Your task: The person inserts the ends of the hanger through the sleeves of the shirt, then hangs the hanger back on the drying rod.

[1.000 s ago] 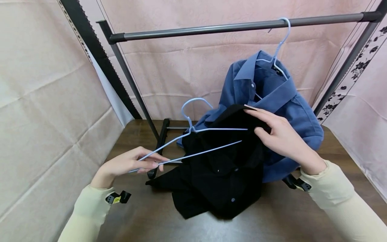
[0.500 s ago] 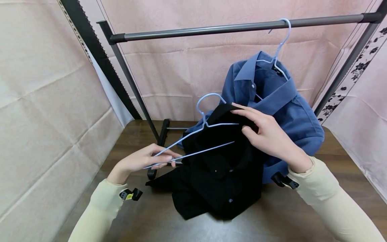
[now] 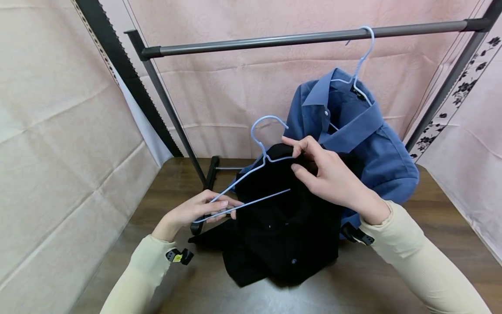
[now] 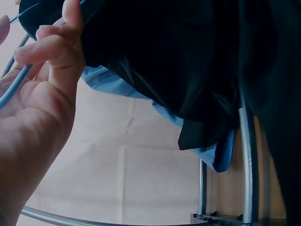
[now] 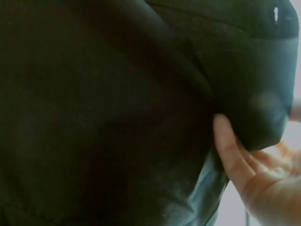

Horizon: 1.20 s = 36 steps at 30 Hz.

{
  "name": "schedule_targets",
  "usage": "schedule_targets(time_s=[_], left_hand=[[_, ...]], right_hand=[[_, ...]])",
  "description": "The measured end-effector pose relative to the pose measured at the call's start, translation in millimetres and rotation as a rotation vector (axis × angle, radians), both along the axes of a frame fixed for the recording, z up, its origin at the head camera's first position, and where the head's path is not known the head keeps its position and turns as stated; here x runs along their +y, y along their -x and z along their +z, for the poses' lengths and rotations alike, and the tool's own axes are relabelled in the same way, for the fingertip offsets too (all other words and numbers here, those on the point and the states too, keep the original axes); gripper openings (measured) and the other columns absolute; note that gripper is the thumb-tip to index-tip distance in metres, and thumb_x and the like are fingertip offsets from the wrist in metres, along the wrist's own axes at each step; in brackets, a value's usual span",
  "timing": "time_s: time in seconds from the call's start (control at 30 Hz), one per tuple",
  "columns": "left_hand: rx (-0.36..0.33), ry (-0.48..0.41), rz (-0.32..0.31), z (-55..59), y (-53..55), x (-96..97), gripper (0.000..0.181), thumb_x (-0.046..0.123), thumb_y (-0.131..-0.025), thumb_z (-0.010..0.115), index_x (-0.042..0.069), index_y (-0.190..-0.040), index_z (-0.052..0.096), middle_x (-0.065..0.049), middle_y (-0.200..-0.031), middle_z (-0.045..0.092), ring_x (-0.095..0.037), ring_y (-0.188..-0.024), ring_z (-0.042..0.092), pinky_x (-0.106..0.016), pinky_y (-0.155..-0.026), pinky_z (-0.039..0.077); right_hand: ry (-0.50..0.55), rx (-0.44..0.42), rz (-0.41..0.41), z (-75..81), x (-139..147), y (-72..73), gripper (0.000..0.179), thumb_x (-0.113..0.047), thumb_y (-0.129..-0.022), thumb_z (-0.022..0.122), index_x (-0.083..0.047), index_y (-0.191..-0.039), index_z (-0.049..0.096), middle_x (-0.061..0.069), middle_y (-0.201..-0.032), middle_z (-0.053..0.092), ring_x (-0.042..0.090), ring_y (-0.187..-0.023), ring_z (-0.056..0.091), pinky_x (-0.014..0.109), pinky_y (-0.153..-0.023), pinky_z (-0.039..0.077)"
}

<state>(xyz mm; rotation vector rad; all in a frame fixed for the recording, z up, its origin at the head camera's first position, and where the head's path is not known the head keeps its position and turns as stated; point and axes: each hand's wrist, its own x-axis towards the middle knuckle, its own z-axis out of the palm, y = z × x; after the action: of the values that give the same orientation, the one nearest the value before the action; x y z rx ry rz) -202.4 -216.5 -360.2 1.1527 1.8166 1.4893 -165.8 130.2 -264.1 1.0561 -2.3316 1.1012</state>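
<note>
In the head view my left hand [image 3: 200, 210] grips one end of a light blue hanger [image 3: 253, 131], fingers curled round the wire near its corner. The left wrist view shows the same hanger wire [image 4: 18, 84] crossing the palm under bent fingers. The hanger's other end runs into the neck of a black shirt [image 3: 282, 244] with buttons down the front. My right hand [image 3: 325, 174] pinches the shirt at its collar, thumb in front and fingers behind. Close up in the right wrist view, dark cloth [image 5: 117, 117] fills most of the picture and the thumb presses beside the collar.
A blue shirt [image 3: 376, 161] hangs on another light blue hanger [image 3: 364, 56] from the grey rail [image 3: 255, 42], right behind the black shirt. The rack's black foot [image 3: 211, 174] stands on the wooden table [image 3: 176, 174]. Pale cloth [image 3: 215, 87] hangs behind and at both sides.
My left hand has moved right, pushing the hanger further into the black shirt's neck. My right hand has slid left along the collar. The blue shirt stays on the rail.
</note>
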Motion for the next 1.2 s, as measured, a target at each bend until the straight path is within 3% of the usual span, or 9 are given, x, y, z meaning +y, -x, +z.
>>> schedule_targets(time_s=[0.13, 0.27, 0.4, 0.53, 0.63, 0.73, 0.8, 0.97, 1.2], left_hand=[[0.001, -0.038, -0.004, -6.5, 0.9, -2.2, 0.044, 0.026, -0.110, 0.039, -0.006, -0.124, 0.066, -0.015, -0.065, 0.047, -0.018, -0.052, 0.035, -0.035, -0.047, 0.033], [-0.055, -0.088, 0.002, -11.3, -0.4, -5.8, 0.049, 0.024, -0.109, 0.038, -0.015, -0.130, 0.057, -0.012, -0.091, 0.066, -0.017, -0.054, 0.037, -0.036, -0.046, 0.030], [-0.143, -0.130, 0.005, -12.8, -2.8, -8.5, 0.050, 0.023, -0.109, 0.037, -0.019, -0.134, 0.051, -0.010, -0.106, 0.069, -0.016, -0.059, 0.040, -0.027, -0.050, 0.033], [-0.161, -0.149, 0.007, -12.8, -3.8, -11.3, 0.050, 0.022, -0.108, 0.036, -0.017, -0.135, 0.051, -0.010, -0.106, 0.069, -0.015, -0.061, 0.042, -0.021, -0.054, 0.037], [-0.141, -0.160, 0.008, -12.5, -3.6, -14.4, 0.049, 0.022, -0.108, 0.036, -0.016, -0.134, 0.052, -0.011, -0.107, 0.070, -0.015, -0.063, 0.043, -0.022, -0.053, 0.037], [-0.129, -0.172, 0.007, -12.4, -3.1, -17.5, 0.049, 0.021, -0.108, 0.034, -0.016, -0.134, 0.053, -0.011, -0.107, 0.070, -0.017, -0.064, 0.044, -0.024, -0.052, 0.036], [-0.124, -0.171, 0.005, -12.2, -2.9, -18.8, 0.048, 0.019, -0.108, 0.034, -0.017, -0.133, 0.052, -0.011, -0.107, 0.070, -0.017, -0.065, 0.045, -0.024, -0.052, 0.037], [-0.120, -0.145, 0.005, -9.7, -5.7, -20.1, 0.048, 0.018, -0.107, 0.033, -0.018, -0.133, 0.052, -0.012, -0.106, 0.070, -0.016, -0.063, 0.044, -0.026, -0.050, 0.037], [-0.125, -0.097, -0.016, -8.4, -8.7, -13.2, 0.047, 0.018, -0.107, 0.037, -0.018, -0.134, 0.052, -0.012, -0.104, 0.068, -0.014, -0.059, 0.041, -0.025, -0.050, 0.039]], right_hand=[[-0.013, -0.013, 0.031, 0.5, -1, -0.5, 0.027, -0.008, -0.098, 0.065, -0.009, -0.121, 0.050, -0.002, -0.150, 0.050, 0.009, -0.089, 0.064, 0.024, -0.069, 0.050], [-0.015, 0.043, 0.027, 2.5, 4, -1.8, 0.039, -0.008, -0.099, 0.065, -0.011, -0.135, 0.052, -0.003, -0.149, 0.052, 0.007, -0.094, 0.067, 0.023, -0.074, 0.054], [0.026, 0.216, -0.080, 6.3, 19, -0.5, 0.032, -0.004, -0.095, 0.069, -0.010, -0.126, 0.066, -0.003, -0.136, 0.063, 0.008, -0.093, 0.065, 0.019, -0.078, 0.050], [0.029, 0.344, -0.227, 7.6, 42, 5.5, 0.028, -0.006, -0.091, 0.073, -0.007, -0.119, 0.073, 0.003, -0.128, 0.068, 0.022, -0.107, 0.061, 0.033, -0.096, 0.042], [-0.022, 0.285, -0.296, 3.2, 60, 11.3, 0.034, -0.012, -0.092, 0.073, -0.009, -0.126, 0.070, 0.008, -0.128, 0.067, 0.030, -0.116, 0.058, 0.048, -0.100, 0.038], [-0.075, 0.178, -0.328, -4.0, 74, 16.0, 0.036, -0.016, -0.096, 0.071, -0.014, -0.131, 0.068, 0.008, -0.126, 0.067, 0.031, -0.115, 0.059, 0.050, -0.096, 0.040], [-0.086, 0.152, -0.339, -7.9, 79, 18.1, 0.033, -0.016, -0.097, 0.069, -0.016, -0.130, 0.069, 0.006, -0.123, 0.069, 0.029, -0.113, 0.060, 0.044, -0.093, 0.041], [-0.063, 0.188, -0.339, -8.9, 81, 21.7, 0.023, -0.010, -0.098, 0.067, -0.018, -0.118, 0.076, -0.001, -0.111, 0.073, 0.017, -0.105, 0.062, 0.025, -0.088, 0.037], [0.007, 0.173, -0.243, -1.8, 66, 20.3, 0.024, -0.003, -0.096, 0.068, -0.016, -0.114, 0.076, -0.005, -0.108, 0.073, -0.004, -0.100, 0.059, 0.014, -0.087, 0.041]])
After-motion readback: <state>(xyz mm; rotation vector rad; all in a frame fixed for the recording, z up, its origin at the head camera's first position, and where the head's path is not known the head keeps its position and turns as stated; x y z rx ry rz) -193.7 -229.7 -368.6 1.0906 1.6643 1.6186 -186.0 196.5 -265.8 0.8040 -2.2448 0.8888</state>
